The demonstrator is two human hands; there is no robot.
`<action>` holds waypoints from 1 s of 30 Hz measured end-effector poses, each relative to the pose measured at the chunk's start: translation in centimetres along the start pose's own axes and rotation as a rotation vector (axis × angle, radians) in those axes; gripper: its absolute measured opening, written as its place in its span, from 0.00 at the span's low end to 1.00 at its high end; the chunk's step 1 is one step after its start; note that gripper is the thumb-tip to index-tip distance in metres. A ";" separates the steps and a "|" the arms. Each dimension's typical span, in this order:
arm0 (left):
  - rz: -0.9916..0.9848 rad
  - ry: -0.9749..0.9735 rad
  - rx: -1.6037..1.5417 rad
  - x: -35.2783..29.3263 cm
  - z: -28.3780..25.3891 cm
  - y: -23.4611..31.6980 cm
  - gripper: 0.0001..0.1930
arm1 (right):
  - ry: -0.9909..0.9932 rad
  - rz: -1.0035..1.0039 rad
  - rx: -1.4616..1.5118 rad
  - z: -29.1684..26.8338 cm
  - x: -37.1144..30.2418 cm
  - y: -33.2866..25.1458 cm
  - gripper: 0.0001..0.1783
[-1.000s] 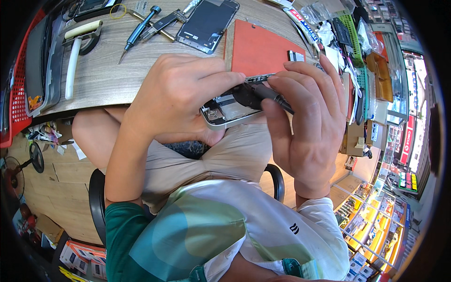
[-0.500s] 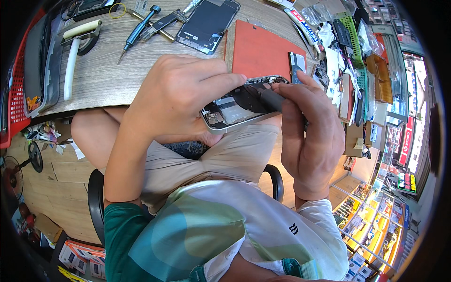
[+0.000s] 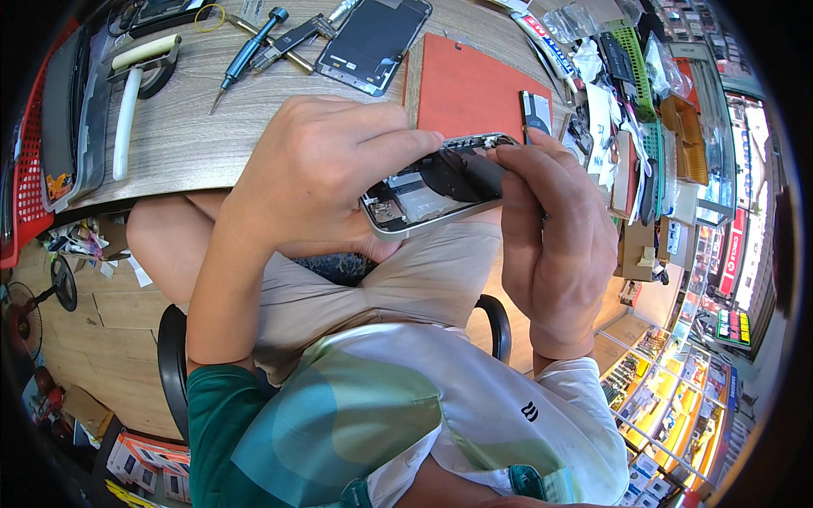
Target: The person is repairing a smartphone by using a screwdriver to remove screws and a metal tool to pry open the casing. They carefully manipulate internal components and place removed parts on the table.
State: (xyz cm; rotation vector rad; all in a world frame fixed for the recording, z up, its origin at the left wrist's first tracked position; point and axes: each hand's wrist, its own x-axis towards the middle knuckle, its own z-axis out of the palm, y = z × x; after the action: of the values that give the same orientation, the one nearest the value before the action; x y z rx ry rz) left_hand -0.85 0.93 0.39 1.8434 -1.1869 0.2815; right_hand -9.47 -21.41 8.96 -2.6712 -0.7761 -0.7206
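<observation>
Pinching phone housing [image 3: 430, 193], left hand [image 3: 318, 165] unmoved; right hand [image 3: 561, 222] curled tighter, hold unclear

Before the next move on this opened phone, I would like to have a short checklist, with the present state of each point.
1. Left hand has a grip on the opened phone: ok, fingertip at its far edge.
2. Phone lies flat on the red mat: not ok, it is held up in the hand.
3. Whole inside of the phone is in view: not ok, the right hand covers its right end.
4. Right hand holds a tool: cannot tell, the fingers hide it.
5. Dark panel lies apart from the phone: ok, on the desk.
</observation>
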 end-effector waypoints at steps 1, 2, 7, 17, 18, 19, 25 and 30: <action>-0.005 -0.003 -0.005 0.0 0.0 0.0 0.49 | 0.001 -0.001 0.000 0.0 0.0 0.0 0.21; -0.003 0.002 -0.004 0.0 0.0 0.0 0.49 | 0.001 -0.003 -0.001 0.0 0.0 0.0 0.21; 0.004 -0.003 -0.001 -0.1 0.0 -0.1 0.50 | -0.006 -0.010 -0.007 0.0 -0.1 0.0 0.22; 0.003 0.008 0.006 -0.1 0.1 -0.1 0.49 | -0.026 -0.012 0.014 -0.1 -0.2 0.1 0.24; 0.002 0.006 0.007 -0.1 0.1 -0.1 0.49 | -0.022 -0.014 0.016 0.0 -0.2 0.2 0.24; 0.002 0.004 0.007 -0.1 0.0 -0.1 0.49 | -0.019 -0.015 0.021 0.0 -0.3 0.2 0.24; 0.004 0.006 0.005 -0.1 0.1 -0.1 0.49 | -0.011 -0.016 0.035 0.1 -0.3 0.2 0.24; 0.014 0.011 0.004 -0.1 0.1 -0.1 0.49 | -0.014 -0.015 0.023 0.0 -0.3 0.1 0.23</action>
State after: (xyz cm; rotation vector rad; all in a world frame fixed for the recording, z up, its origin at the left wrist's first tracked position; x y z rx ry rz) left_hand -0.80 0.92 0.22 1.8361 -1.1927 0.3013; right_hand -9.58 -21.63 8.81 -2.6550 -0.8043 -0.6931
